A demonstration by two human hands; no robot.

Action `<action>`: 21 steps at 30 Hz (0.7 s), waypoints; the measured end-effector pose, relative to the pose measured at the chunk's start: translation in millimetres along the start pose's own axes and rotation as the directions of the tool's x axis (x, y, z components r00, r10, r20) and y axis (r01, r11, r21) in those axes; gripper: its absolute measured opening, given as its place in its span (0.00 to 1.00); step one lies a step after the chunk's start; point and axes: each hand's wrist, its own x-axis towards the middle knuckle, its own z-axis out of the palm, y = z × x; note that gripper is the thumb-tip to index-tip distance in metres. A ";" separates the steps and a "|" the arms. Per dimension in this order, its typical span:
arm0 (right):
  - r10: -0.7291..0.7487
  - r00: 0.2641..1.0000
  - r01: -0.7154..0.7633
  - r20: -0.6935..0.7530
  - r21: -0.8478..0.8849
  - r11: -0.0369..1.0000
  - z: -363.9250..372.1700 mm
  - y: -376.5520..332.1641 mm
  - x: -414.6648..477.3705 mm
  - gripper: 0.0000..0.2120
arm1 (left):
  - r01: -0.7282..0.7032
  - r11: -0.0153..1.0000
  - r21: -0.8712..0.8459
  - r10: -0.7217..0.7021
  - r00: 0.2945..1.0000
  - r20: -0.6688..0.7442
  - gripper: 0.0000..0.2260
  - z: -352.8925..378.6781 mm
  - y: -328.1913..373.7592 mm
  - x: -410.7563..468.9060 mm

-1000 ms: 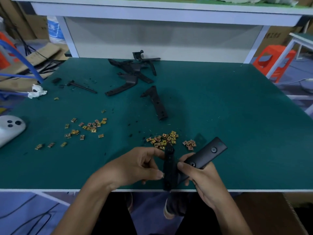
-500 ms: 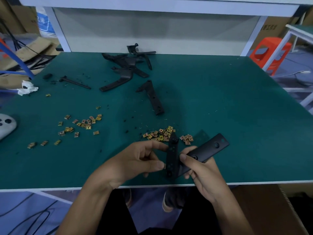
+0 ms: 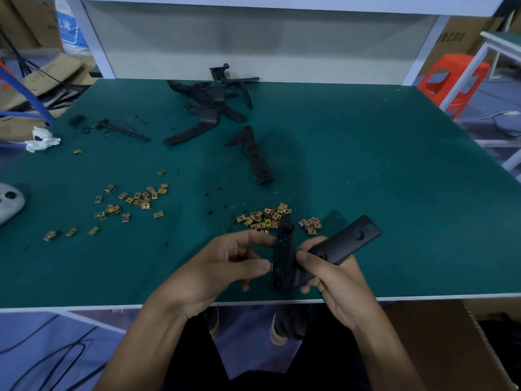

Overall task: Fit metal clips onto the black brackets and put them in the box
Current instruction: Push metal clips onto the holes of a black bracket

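My right hand point(image 3: 329, 280) grips a black L-shaped bracket point(image 3: 342, 245) over the table's near edge, one arm pointing up-right, the other upright. My left hand point(image 3: 225, 266) pinches a small metal clip point(image 3: 271, 267) against the left side of the bracket's upright arm. Brass-coloured clips lie in a pile point(image 3: 265, 217) just beyond my hands, with a smaller cluster point(image 3: 311, 224) to its right and a scattered group point(image 3: 135, 200) at the left. More black brackets lie in a heap point(image 3: 210, 98) at the back, and one single bracket point(image 3: 255, 156) sits mid-table.
A cardboard box point(image 3: 451, 345) stands on the floor at lower right, below the green table point(image 3: 394, 193). A thin black rod piece point(image 3: 121, 129), crumpled white paper point(image 3: 42, 139) and a grey device point(image 3: 10, 203) lie at the left. An orange stool point(image 3: 454, 80) stands beyond the table's right side.
The hands and bracket stay in nearly the same place. My left thumb and fingers have brought the clip up against the bracket's upright arm. The camera has moved slightly.
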 end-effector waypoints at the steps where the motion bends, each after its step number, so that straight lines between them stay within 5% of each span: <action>1: -0.008 1.000 0.008 -0.005 -0.015 1.000 0.5 0.4 0.0 0.05 | -0.006 1.000 0.026 0.006 1.000 -0.013 0.17 0.0 -0.2 -0.2; 6: -0.061 0.998 0.060 -0.020 -0.075 0.995 5.2 1.1 2.3 0.05 | -0.003 0.991 0.131 0.011 0.998 -0.055 0.18 -0.6 0.3 -1.6; 17: -0.043 0.999 0.044 0.023 -0.036 0.998 5.6 -2.9 -0.2 0.04 | 0.029 0.967 0.255 -0.055 0.994 0.092 0.17 -2.1 16.1 5.2; 21: -0.081 0.995 0.086 -0.066 0.069 0.994 3.9 -1.6 0.8 0.04 | 0.050 0.998 -0.034 -0.052 0.995 -0.087 0.08 14.1 8.5 5.8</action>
